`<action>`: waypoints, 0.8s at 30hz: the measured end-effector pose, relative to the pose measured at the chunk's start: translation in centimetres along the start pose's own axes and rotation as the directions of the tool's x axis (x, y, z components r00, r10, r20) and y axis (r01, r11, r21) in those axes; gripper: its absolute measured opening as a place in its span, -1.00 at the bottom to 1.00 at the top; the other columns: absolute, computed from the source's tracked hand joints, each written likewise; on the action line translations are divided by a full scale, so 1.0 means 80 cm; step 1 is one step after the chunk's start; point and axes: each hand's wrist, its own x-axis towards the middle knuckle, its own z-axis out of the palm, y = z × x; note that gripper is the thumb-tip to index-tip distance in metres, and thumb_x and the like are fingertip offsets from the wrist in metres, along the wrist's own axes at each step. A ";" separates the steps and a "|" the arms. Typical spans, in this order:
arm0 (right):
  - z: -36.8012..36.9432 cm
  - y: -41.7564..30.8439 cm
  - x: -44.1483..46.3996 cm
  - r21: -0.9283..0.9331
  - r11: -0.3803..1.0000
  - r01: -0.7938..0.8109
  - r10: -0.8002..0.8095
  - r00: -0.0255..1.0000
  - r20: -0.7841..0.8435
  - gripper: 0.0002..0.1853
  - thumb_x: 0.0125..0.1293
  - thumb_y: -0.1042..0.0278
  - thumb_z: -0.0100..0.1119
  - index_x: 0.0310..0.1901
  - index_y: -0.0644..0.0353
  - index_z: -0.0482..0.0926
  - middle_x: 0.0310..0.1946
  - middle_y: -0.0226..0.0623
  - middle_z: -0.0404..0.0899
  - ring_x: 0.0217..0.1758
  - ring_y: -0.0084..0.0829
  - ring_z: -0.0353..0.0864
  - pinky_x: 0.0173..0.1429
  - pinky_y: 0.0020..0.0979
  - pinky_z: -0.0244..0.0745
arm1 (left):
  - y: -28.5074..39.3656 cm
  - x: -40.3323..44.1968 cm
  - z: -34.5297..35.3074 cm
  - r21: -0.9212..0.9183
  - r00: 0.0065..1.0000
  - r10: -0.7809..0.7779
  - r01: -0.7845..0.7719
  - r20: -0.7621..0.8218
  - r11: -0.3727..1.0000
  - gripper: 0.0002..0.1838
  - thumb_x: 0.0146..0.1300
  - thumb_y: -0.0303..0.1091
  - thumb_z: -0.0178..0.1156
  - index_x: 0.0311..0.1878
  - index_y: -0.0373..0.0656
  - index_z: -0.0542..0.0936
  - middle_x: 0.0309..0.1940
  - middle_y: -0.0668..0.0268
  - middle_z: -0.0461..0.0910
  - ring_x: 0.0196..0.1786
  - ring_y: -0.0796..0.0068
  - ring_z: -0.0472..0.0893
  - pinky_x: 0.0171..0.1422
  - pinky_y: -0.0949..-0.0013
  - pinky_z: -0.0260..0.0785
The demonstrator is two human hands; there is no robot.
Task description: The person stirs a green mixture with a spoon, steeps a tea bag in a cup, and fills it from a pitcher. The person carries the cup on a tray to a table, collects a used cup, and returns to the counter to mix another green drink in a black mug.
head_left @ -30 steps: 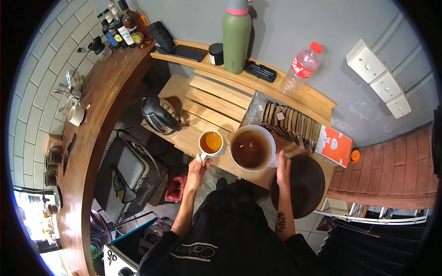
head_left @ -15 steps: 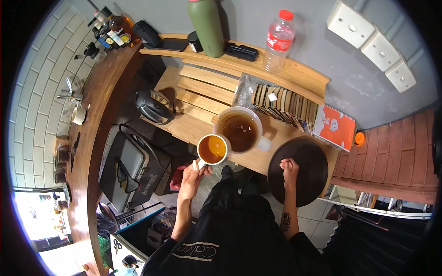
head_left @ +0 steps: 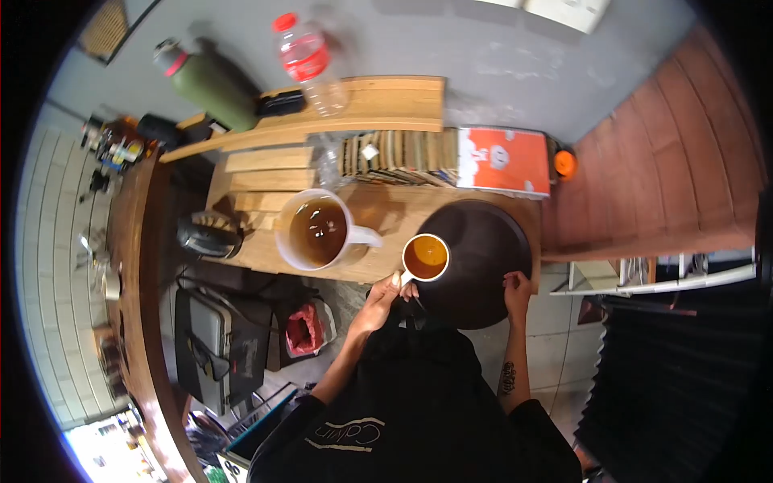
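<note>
My left hand grips the handle of a white cup of orange-brown liquid. The cup is over the left part of a round dark tray. At the tray's lower right edge is my right hand, fingers curled in, with nothing visible in them. A translucent pitcher of brown liquid stands on the wooden table left of the tray, its handle pointing right.
Behind the pitcher stands a row of books, beside an orange notebook. A plastic bottle and green flask are on the shelf. A black kettle is at the left. Below lies a red-lined bin.
The view has swung right. My left hand has carried the cup from beside the pitcher to over the tray. My right hand has left the pitcher's handle and moved to the tray's right edge.
</note>
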 end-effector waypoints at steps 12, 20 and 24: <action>-0.032 0.100 -0.085 -0.246 0.962 -0.122 0.056 0.965 -0.257 -0.69 0.40 0.18 0.15 -0.31 0.32 0.59 -0.50 -0.16 0.61 -0.39 -0.39 0.63 -0.24 -0.36 0.50 | -0.149 0.113 0.040 0.092 0.927 -0.297 0.283 0.230 0.955 -0.57 0.56 0.06 -0.21 -0.20 -0.06 0.48 -0.27 0.39 0.53 -0.09 0.53 0.55 -0.02 0.40 0.35; -0.010 0.074 -0.104 0.264 0.789 -0.555 0.558 0.827 0.068 -0.50 0.54 -0.01 -0.09 0.02 0.38 0.53 -0.10 -0.17 0.65 -0.07 -0.36 0.64 -0.04 -0.33 0.51 | -0.174 0.108 0.042 0.291 0.873 -0.387 0.303 0.297 0.908 -0.54 0.56 0.06 -0.19 -0.06 -0.13 0.53 -0.15 0.36 0.58 -0.08 0.55 0.59 -0.06 0.42 0.40; 0.023 0.086 -0.105 0.600 0.653 -0.463 0.561 0.827 0.027 -0.48 0.57 0.05 -0.12 0.23 0.43 0.41 0.08 -0.14 0.58 0.12 -0.33 0.56 0.16 -0.33 0.46 | -0.145 0.113 0.041 0.396 0.856 -0.424 0.295 0.295 0.870 -0.59 0.55 -0.03 -0.11 0.05 -0.18 0.52 -0.06 0.32 0.60 -0.08 0.51 0.64 -0.08 0.39 0.46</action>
